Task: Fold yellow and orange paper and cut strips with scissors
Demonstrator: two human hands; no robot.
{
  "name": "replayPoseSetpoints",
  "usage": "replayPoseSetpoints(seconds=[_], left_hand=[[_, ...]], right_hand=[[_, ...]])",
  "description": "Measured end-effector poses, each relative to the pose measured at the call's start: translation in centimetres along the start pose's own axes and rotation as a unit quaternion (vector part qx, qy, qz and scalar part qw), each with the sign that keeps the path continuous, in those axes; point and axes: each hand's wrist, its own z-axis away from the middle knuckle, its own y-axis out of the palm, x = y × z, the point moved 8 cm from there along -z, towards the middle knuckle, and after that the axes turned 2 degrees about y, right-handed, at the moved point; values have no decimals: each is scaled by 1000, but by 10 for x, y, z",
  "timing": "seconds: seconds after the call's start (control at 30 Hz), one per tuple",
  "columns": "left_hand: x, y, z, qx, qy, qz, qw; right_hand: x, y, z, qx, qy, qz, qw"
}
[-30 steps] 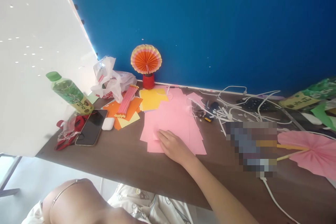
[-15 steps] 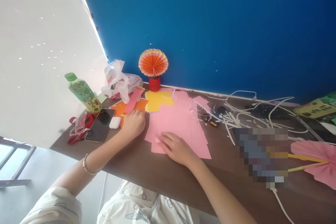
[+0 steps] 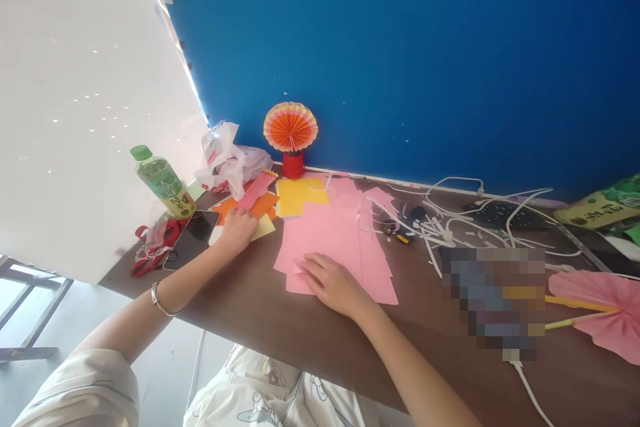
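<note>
My right hand (image 3: 333,283) lies on the front left part of the pink paper sheets (image 3: 333,237), fingers stretched out, beside a small raised pink flap. Further left, my left hand (image 3: 239,233) has its fingers curled at the near end of a pleated pink paper strip (image 3: 257,190) with yellow-orange edges; its fingertips are partly hidden. Beneath that strip are orange sheets (image 3: 270,205). A pale yellow sheet (image 3: 265,227) shows beside my left hand. Yellow sheets (image 3: 303,197) lie behind the pink ones.
A round paper fan (image 3: 291,128) stands in a red pot (image 3: 293,165) by the blue wall. At left are a plastic bag (image 3: 227,163), a green-capped bottle (image 3: 165,183) and a phone (image 3: 190,240). White cables (image 3: 463,227), paper scraps and a pink fan (image 3: 607,310) are at right.
My left hand has moved left onto the near end of the pleated strip, and a pale yellow sheet now shows beside it. My right hand stays on the pink sheets.
</note>
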Motion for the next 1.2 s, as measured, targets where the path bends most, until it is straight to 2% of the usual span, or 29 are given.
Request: replayPoseSetpoints(seconds=[0.1, 0.2, 0.33, 0.43, 0.5, 0.53, 0.6, 0.7, 0.77, 0.83, 0.9, 1.0, 1.07, 1.13, 1.2], left_hand=[[22, -15, -4, -27, -48, 9, 998], [52, -43, -6, -113, -127, 82, 982], [70, -78, -6, -230, -141, 144, 952], [61, -97, -1, -325, -88, 211, 918], [39, -105, 4, -370, -12, 227, 901], [22, -105, 7, -370, 36, 221, 902], [-18, -99, 15, -351, 145, 198, 904], [-87, -71, 31, -240, 317, 137, 907], [-117, -51, 42, -178, 382, 121, 899], [-129, -36, 46, -139, 388, 131, 902], [-118, -26, 40, -123, 317, 144, 929], [-80, -13, 25, -109, 171, 100, 974], [-53, -4, 18, -63, 87, 54, 993], [-37, 5, 15, -5, 61, 35, 997], [-30, 11, 15, 31, 66, 36, 997]], right_hand=[[-1, 1, 0, 6, 3, 2, 1000], [-1, 2, -1, 13, 5, 4, 1000], [0, 2, -1, 23, 8, -6, 1000], [1, 2, 0, 25, 12, -14, 1000], [1, 2, 0, 24, 15, -21, 999], [0, 2, 0, 19, 18, -25, 999], [-5, -3, 0, -19, 32, -26, 999], [-18, -21, 3, -135, 67, 15, 988], [-25, -31, 7, -191, 79, 65, 976], [-32, -34, 9, -204, 78, 103, 970], [-40, -36, 10, -202, 86, 119, 968], [-56, -41, 14, -216, 125, 111, 962], [-65, -47, 16, -240, 149, 99, 954], [-73, -55, 20, -277, 165, 85, 943], [-81, -66, 25, -321, 178, 75, 927]])
